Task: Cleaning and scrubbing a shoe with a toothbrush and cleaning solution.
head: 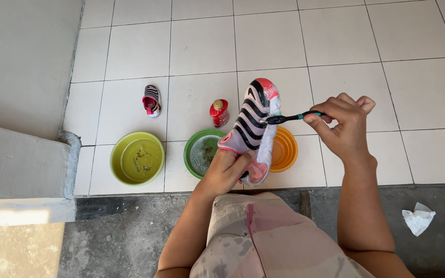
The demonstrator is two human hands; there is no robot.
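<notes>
My left hand (226, 170) grips the heel end of a small striped shoe (253, 121), black and grey with a pink toe and white sole, held up over the bowls. My right hand (343, 123) holds a dark toothbrush (290, 117) with a teal band. Its bristles touch the white sole edge near the toe. The matching second shoe (151, 100) lies on the white tiles at the left.
Three bowls sit on the tiles below the shoe: yellow-green (136, 157), green (202, 152), orange (286, 149). A small red bottle (219, 113) stands behind them. A crumpled white tissue (418, 218) lies on the dark concrete step at right. A grey wall is at left.
</notes>
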